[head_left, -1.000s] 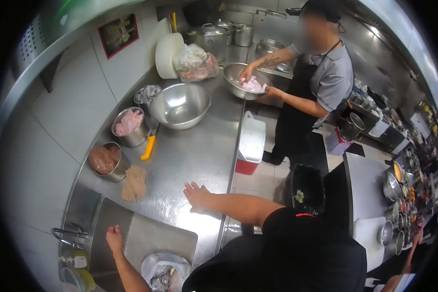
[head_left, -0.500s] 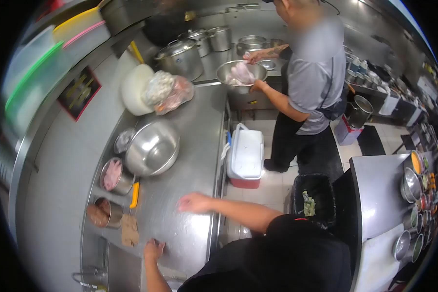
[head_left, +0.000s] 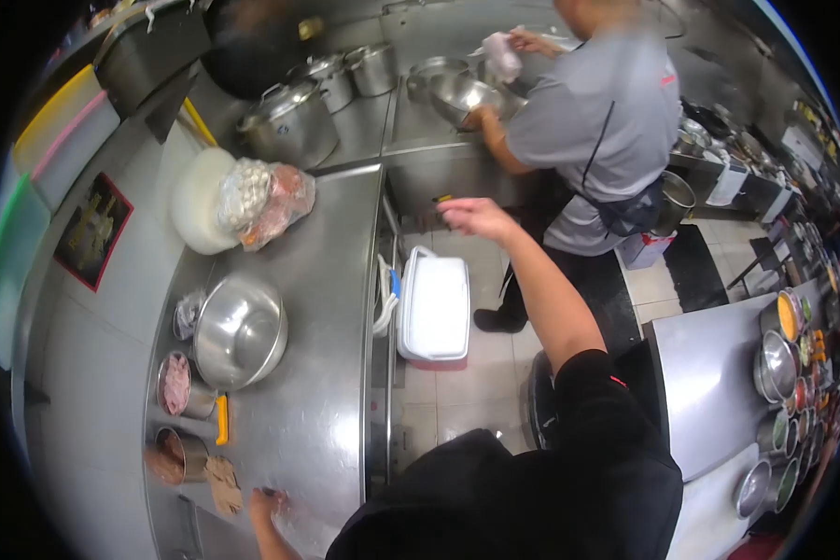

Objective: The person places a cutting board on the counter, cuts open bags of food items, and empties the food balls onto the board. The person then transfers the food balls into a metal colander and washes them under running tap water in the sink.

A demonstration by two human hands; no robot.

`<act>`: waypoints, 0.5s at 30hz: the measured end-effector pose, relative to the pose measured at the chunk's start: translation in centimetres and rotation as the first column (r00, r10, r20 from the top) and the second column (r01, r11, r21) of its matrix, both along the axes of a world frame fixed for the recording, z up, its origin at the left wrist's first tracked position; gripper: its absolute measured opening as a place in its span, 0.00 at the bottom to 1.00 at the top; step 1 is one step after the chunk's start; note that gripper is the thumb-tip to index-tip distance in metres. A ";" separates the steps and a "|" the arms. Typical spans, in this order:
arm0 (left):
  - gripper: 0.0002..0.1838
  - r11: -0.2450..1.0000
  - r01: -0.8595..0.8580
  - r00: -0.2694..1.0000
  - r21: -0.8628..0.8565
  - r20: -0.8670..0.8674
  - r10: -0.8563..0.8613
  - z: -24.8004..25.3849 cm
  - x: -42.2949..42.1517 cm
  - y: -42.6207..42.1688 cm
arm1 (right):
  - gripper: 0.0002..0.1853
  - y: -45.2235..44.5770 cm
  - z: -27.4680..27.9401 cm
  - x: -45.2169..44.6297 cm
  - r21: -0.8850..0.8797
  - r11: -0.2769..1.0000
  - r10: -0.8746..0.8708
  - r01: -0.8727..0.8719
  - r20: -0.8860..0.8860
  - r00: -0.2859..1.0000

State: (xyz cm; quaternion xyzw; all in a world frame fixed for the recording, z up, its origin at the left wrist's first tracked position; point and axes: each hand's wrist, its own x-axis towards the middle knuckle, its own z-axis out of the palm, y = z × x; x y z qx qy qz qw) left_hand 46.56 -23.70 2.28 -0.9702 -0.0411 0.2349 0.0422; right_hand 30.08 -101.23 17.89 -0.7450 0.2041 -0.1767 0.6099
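Observation:
My right hand (head_left: pixel 477 219) reaches out over the floor, above the white-lidded cooler (head_left: pixel 439 308), with its fingers extended and nothing seen in them. Low on the steel table (head_left: pixel 322 373), my left hand (head_left: pixel 268 506) is closed around something small and dark that I cannot make out. Beside it lies a piece of brown cardboard or paper (head_left: pixel 223 484). Further up the table are a yellow-handled tool (head_left: pixel 222 419) and a large steel bowl (head_left: pixel 241 331). Ahead, a co-worker (head_left: pixel 588 131) tilts a metal bowl (head_left: pixel 465 98) and lifts a pale piece of raw meat (head_left: pixel 502 58).
Steel containers of raw meat (head_left: pixel 175 383) line the wall side of the table. Bagged food (head_left: pixel 271 201) and lidded pots (head_left: pixel 289 126) stand at the far end. To the right, a counter (head_left: pixel 709 364) carries several small bowls. A sink (head_left: pixel 210 527) is at lower left.
My right hand has swung from above the table forward and right, over the cooler. The co-worker has raised the meat out of the bowl. My left hand stays low on the table.

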 end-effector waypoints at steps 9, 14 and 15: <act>0.56 1.000 0.007 1.000 0.005 0.006 -0.007 1.7 -1.0 -1.1 | 0.35 13.9 -39.7 -1.1 -0.371 0.720 0.362 -0.587 -0.521 0.773; 0.58 0.997 -0.023 0.999 -0.067 -0.043 0.020 1.0 -0.7 -1.2 | 0.19 17.4 -41.1 -24.6 0.104 0.710 0.569 -0.696 -0.668 0.480; 0.60 0.995 -0.046 0.998 -0.092 -0.048 0.042 1.9 -0.9 -1.8 | 0.19 17.5 -39.4 -28.7 0.041 0.640 0.714 -0.767 -0.402 0.574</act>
